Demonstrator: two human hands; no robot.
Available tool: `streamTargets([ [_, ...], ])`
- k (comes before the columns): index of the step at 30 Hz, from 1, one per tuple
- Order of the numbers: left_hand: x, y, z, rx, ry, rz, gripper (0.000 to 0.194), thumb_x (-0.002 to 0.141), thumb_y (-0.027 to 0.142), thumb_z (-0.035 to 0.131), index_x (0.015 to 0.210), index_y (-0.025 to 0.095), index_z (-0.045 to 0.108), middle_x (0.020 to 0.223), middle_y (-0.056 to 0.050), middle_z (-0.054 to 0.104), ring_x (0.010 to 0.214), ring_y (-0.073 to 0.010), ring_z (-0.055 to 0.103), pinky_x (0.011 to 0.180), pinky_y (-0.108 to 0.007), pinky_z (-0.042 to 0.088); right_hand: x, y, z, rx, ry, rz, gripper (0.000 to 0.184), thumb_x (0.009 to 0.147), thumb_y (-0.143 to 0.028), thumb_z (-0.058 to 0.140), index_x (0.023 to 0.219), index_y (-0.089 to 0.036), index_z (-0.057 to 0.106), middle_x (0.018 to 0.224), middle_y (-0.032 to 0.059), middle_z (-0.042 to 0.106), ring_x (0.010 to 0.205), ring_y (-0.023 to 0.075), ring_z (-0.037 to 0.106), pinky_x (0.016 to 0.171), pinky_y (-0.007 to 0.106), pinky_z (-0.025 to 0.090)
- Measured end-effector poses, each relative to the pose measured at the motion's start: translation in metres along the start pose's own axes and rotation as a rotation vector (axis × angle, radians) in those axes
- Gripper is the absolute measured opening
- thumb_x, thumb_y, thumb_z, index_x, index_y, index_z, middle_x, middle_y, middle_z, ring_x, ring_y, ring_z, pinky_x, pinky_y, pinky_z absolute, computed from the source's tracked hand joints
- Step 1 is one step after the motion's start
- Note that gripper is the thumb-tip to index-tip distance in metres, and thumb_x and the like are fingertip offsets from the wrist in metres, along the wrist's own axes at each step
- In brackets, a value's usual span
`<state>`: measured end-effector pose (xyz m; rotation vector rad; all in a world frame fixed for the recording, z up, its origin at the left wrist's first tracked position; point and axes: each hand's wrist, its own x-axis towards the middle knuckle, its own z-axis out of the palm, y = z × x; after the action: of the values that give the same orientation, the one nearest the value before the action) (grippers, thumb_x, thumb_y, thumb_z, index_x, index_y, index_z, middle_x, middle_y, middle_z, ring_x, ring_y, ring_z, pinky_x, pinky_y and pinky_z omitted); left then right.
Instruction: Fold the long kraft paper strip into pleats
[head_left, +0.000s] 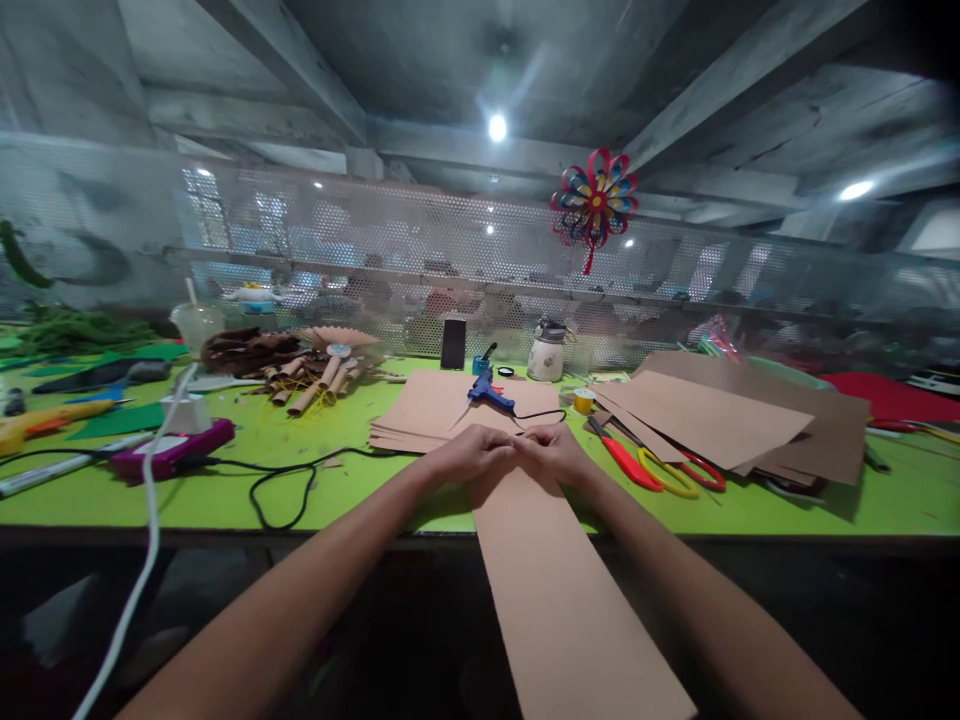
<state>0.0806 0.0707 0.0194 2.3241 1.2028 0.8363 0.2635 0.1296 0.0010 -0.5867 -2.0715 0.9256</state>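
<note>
A long strip of brown kraft paper (562, 590) runs from the table edge down toward me. At its far end, my left hand (474, 452) and my right hand (553, 450) meet with fingers closed on the paper, thumbs nearly touching. The exact fold or edge under the fingertips is hidden. Just beyond the hands, a blue glue gun (492, 392) rests on a stack of brown paper sheets (412, 410). Red-handled scissors (634, 462) and a yellow-and-red-handled pair of scissors (671, 475) lie to the right of my right hand.
Large brown sheets (712, 410) are piled at the right. To the left lie a purple power strip (176, 448) with a black cable (285, 465), a yellow glue gun (45, 425) and rolled paper tubes (319, 385). A white bottle (547, 352) and a phone (453, 345) stand behind.
</note>
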Motion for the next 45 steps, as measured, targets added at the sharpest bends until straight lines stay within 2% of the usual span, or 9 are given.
streamTargets([
  [4,0.000,0.000,-0.001,0.080,0.029,-0.034,0.033,0.086,0.040,0.046,0.071,0.013,0.057,0.061,0.001,0.049,0.057,-0.0105,0.040,0.052,-0.021,0.028,0.003,0.005,-0.004,0.056,0.118,0.026,0.037,0.075,-0.044,0.061,0.058,-0.012,0.062,0.055,0.0011,0.050,0.054,0.0105,0.041,0.050,0.023,0.031],
  [8,-0.002,0.000,-0.005,0.151,0.064,-0.057,0.030,0.088,0.039,0.044,0.072,0.015,0.053,0.062,0.002,0.048,0.057,-0.0107,0.042,0.052,-0.022,0.027,0.004,0.007,-0.010,0.079,0.217,0.026,0.036,0.073,-0.044,0.062,0.059,-0.011,0.063,0.054,0.0002,0.048,0.053,0.0098,0.039,0.049,0.022,0.029],
  [13,-0.003,-0.001,-0.006,0.186,0.047,-0.067,0.030,0.088,0.038,0.044,0.070,0.015,0.052,0.062,0.002,0.047,0.057,-0.0107,0.041,0.053,-0.023,0.026,0.003,0.005,-0.017,0.018,0.072,0.054,0.037,0.075,-0.046,0.059,0.067,-0.011,0.067,0.056,0.0009,0.053,0.054,0.0108,0.043,0.050,0.022,0.031],
  [19,-0.006,0.001,-0.002,0.138,-0.079,-0.061,0.033,0.088,0.041,0.044,0.072,0.014,0.054,0.060,0.003,0.046,0.056,-0.0097,0.038,0.052,-0.021,0.026,-0.002,0.000,-0.013,-0.309,-0.087,-0.124,0.027,0.081,-0.034,0.056,0.073,-0.013,0.070,0.070,0.0043,0.062,0.064,0.0131,0.052,0.058,0.022,0.037],
  [23,-0.007,0.006,-0.003,0.028,-0.139,-0.091,0.036,0.087,0.044,0.045,0.076,0.012,0.058,0.059,0.003,0.048,0.056,-0.0097,0.038,0.052,-0.021,0.028,-0.004,-0.003,-0.009,-0.347,-0.183,-0.117,0.031,0.085,-0.034,0.050,0.078,-0.011,0.070,0.066,0.0020,0.061,0.060,0.0111,0.048,0.056,0.021,0.034],
  [28,-0.006,0.012,-0.005,-0.156,-0.171,-0.137,0.038,0.082,0.047,0.052,0.078,0.010,0.060,0.059,0.004,0.045,0.054,-0.0084,0.036,0.050,-0.020,0.028,-0.005,-0.005,-0.011,-0.356,-0.214,-0.086,0.035,0.085,-0.035,0.048,0.067,-0.010,0.065,0.057,-0.0008,0.051,0.054,0.0086,0.040,0.052,0.020,0.029],
  [32,-0.006,0.011,-0.010,-0.283,-0.223,-0.171,0.041,0.079,0.051,0.056,0.080,0.010,0.061,0.061,0.003,0.047,0.053,-0.0078,0.035,0.049,-0.020,0.028,-0.005,-0.005,-0.012,-0.316,-0.240,-0.054,0.035,0.086,-0.035,0.046,0.068,-0.010,0.064,0.058,-0.0007,0.050,0.054,0.0087,0.038,0.051,0.020,0.028],
  [39,-0.009,0.010,-0.024,-0.219,-0.240,-0.224,0.049,0.080,0.061,0.049,0.069,0.014,0.054,0.055,0.002,0.049,0.046,-0.0086,0.041,0.046,-0.021,0.030,-0.003,-0.006,-0.015,-0.321,-0.151,0.002,0.031,0.082,-0.033,0.050,0.066,-0.011,0.064,0.056,-0.0013,0.047,0.052,0.0087,0.038,0.049,0.021,0.028],
  [45,-0.008,0.007,-0.025,-0.313,-0.234,-0.247,0.044,0.079,0.057,0.053,0.065,0.015,0.049,0.049,0.004,0.045,0.043,-0.0081,0.041,0.044,-0.021,0.030,-0.003,-0.006,-0.014,-0.282,-0.118,0.037,0.030,0.081,-0.034,0.051,0.067,-0.011,0.065,0.055,-0.0019,0.047,0.052,0.0088,0.039,0.048,0.020,0.028],
])
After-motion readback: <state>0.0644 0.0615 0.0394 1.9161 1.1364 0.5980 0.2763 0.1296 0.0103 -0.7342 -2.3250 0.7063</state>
